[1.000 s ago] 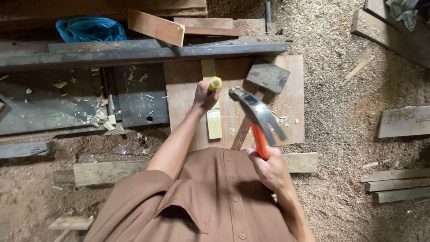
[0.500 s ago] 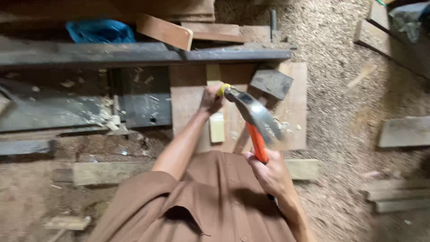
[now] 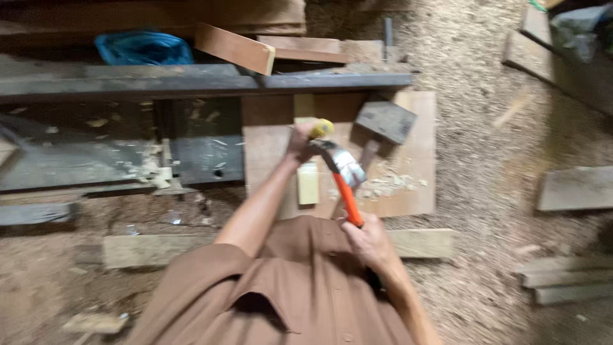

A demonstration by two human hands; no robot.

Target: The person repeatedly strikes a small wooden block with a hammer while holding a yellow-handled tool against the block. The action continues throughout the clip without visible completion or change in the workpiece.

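Note:
My left hand point(image 3: 299, 144) grips a yellow-handled chisel point(image 3: 320, 128), held upright over a pale narrow wood strip point(image 3: 308, 182) that lies on a brown board point(image 3: 408, 172). My right hand point(image 3: 369, 241) holds the orange handle of a claw hammer point(image 3: 343, 171). The steel hammer head sits right at the top of the chisel handle. A wooden mallet with a grey block head point(image 3: 385, 122) rests on the board just right of the hammer. Pale wood chips point(image 3: 389, 185) lie scattered beside the strip.
A long dark beam point(image 3: 191, 82) crosses behind the board, with a blue plastic bag point(image 3: 143, 48) and a short plank point(image 3: 234, 48) above it. Dark metal plates point(image 3: 96, 160) lie to the left. Sawdust covers the ground, with loose planks point(image 3: 575, 188) at the right.
The hammer head has swung down and to the left from its raised position onto the top of the chisel. My left hand has stayed on the chisel. The view has shifted slightly.

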